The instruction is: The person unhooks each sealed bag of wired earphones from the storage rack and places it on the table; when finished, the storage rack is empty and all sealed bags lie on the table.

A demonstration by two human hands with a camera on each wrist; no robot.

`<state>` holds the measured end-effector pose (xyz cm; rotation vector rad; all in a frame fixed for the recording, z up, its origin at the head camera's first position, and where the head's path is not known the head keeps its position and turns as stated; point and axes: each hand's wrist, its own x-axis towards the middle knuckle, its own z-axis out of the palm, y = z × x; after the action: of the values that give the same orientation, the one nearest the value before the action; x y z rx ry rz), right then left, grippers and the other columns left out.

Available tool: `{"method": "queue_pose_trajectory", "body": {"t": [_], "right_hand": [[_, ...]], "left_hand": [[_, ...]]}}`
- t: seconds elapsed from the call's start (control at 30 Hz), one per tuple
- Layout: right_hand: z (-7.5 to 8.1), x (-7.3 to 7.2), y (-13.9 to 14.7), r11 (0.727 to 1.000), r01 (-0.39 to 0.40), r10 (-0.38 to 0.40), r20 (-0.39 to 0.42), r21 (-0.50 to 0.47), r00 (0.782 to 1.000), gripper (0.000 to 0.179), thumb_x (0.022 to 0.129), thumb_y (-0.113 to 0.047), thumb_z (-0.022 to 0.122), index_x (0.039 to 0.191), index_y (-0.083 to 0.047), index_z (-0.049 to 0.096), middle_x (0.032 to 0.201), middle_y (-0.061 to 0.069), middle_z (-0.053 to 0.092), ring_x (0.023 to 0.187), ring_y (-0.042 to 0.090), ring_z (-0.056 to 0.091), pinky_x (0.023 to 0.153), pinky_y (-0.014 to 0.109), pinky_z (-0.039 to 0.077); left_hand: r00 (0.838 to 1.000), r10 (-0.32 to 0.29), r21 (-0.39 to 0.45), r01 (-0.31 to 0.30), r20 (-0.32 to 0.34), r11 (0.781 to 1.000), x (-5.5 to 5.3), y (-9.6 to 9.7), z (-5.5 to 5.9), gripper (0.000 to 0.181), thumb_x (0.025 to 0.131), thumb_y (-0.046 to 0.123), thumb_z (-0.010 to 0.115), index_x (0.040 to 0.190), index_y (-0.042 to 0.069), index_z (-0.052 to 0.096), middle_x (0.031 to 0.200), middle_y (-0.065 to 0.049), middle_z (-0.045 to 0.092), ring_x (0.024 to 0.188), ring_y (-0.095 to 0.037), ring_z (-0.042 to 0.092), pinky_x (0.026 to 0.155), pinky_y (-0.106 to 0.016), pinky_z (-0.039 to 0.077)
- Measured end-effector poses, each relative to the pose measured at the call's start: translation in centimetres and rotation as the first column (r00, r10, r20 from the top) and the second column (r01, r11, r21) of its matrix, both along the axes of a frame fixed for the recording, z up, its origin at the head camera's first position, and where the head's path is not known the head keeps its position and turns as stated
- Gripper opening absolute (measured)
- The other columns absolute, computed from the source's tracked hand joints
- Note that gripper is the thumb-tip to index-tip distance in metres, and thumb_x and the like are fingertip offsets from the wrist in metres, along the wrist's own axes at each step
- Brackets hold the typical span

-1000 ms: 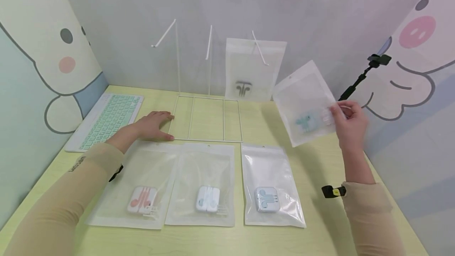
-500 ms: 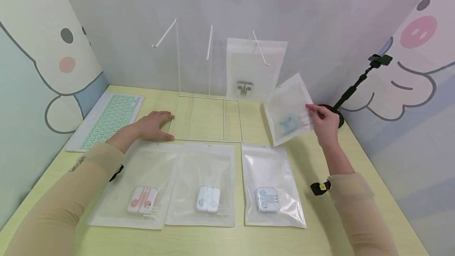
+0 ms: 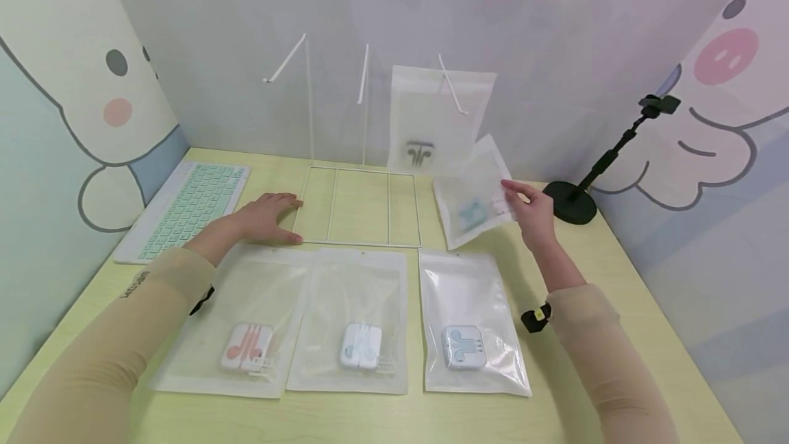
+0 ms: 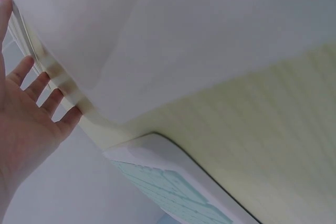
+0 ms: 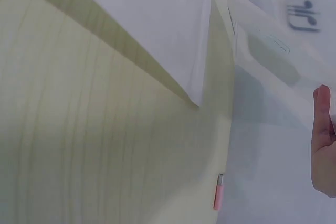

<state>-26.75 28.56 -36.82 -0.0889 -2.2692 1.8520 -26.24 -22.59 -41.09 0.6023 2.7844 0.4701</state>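
Observation:
My right hand [image 3: 535, 214] pinches a frosted zip bag [image 3: 471, 187] by its right edge, thumb and fingers near a lower corner. Tilted in the air, the bag shows a blurred light-blue item inside. Its upper left part passes behind another bag [image 3: 431, 105], which hangs on the right hook [image 3: 453, 84] of a white wire rack and shows dark earphones. My left hand [image 3: 268, 218] lies with spread fingers at the left side of the rack's base [image 3: 360, 244], fingertips right at the wire. In the left wrist view the fingers [image 4: 41, 85] are spread and hold nothing.
Three zip bags with earphone cases lie along the front: pink [image 3: 246, 293], pale blue [image 3: 354, 293] and blue [image 3: 465, 293]. A keyboard [image 3: 191, 207] sits at the left. Behind my right hand stands a black stand [image 3: 573, 204]. Two more hooks [image 3: 286, 57] rise from the rack.
My right hand has moved left and slightly down with the zip bag, whose upper left part now goes behind the hanging bag. My left hand has stayed at the rack's base.

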Motion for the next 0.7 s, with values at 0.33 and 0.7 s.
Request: {"method": "queue_pose_trajectory", "body": {"t": [0.33,0.7], "right_hand": [[-1.6,-0.6,1.4,0.96,-0.153,0.119,0.153,0.234,0.981,0.052,0.084,-0.027,0.071,0.132,-0.012,0.057,0.129,0.014,0.052,0.077,-0.001,0.06,0.063,0.016,0.053],[-2.3,-0.8,3.1,0.729,-0.316,0.225,0.224,0.607,0.948,0.06,0.083,-0.037,0.071,0.135,-0.012,0.053,0.138,0.015,0.047,0.116,0.033,0.047,0.088,0.042,0.045]], "left_hand": [[1.0,0.004,-0.005,-0.004,0.007,1.0,-0.1,0.0,-0.2,0.089,0.078,0.058,0.068,0.145,0.01,0.035,0.154,-0.019,0.022,0.138,-0.047,0.017,0.103,-0.07,0.018],[1.0,0.007,-0.008,-0.007,0.0,1.0,-0.1,0.0,-0.1,0.088,0.078,0.058,0.068,0.145,0.01,0.036,0.153,-0.018,0.023,0.138,-0.046,0.018,0.103,-0.07,0.019]]}}
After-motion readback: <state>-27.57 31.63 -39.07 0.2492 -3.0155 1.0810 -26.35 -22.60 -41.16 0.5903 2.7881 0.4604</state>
